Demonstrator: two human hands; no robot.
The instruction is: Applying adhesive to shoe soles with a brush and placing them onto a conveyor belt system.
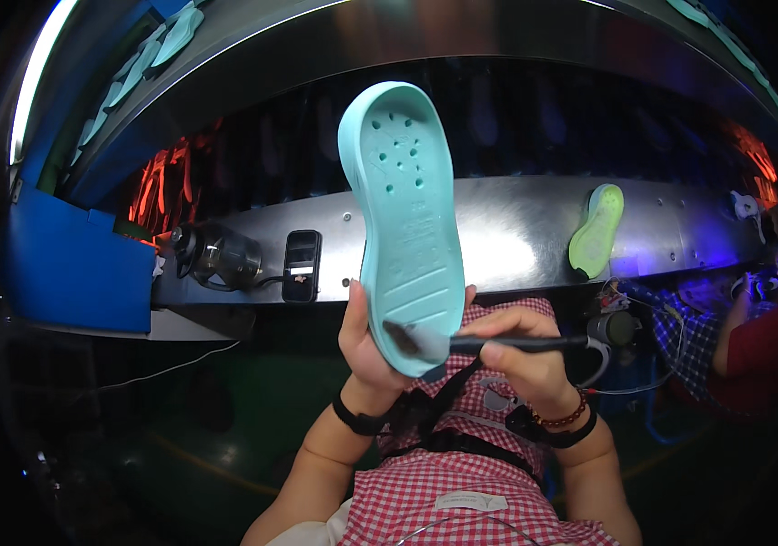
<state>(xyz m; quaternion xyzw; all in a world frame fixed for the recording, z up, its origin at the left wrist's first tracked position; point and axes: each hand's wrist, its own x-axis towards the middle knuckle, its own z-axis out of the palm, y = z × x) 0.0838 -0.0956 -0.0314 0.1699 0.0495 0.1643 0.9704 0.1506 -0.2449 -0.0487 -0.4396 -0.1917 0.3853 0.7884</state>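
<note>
Turquoise sole [412, 218], face up toward the camera, lower end in the left hand [373, 353], holed end farthest from the grip. Left grip closed round the edges: thumb along the left edge, fingers mostly hidden behind. Right hand [532, 362] pinched closed on a brush [535, 344], handle sticking out rightward past the grip, bristles [416, 342] just left of it, over the sole's lower end. Blurred there; can't tell contact.

Likely step: brushing the face. To do well: grip by edges and back only, no fingertips on the face. Use light pressure, low brush angle, overlapping strokes. Follow the slanted ridges above the left grip, then go outward to the holes. Re-grip to reach the strip beside the thumb. Steer clear of the green sole [596, 232] on the metal bench [507, 227], beyond the right grip.
</note>
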